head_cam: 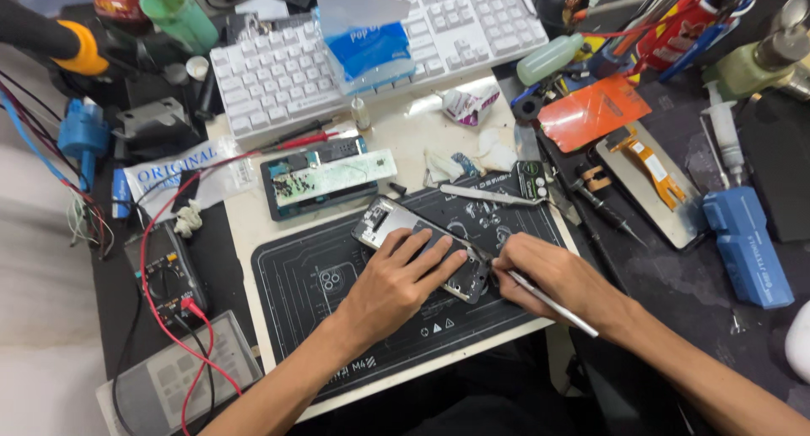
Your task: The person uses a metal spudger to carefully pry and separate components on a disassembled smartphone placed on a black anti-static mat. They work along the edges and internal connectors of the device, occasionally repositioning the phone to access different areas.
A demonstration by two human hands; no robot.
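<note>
Head view shows our left hand flat on the open phone near the black mat's right edge, while our right hand pinches a thin metal tool that could slip and scratch it if we push hard.

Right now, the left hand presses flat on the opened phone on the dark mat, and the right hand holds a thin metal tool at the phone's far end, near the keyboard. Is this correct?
Not quite. In the head view, the left hand does press on the opened phone on the dark mat, but the right hand holds the thin metal tool at the phone's near end, away from the keyboard.
</note>
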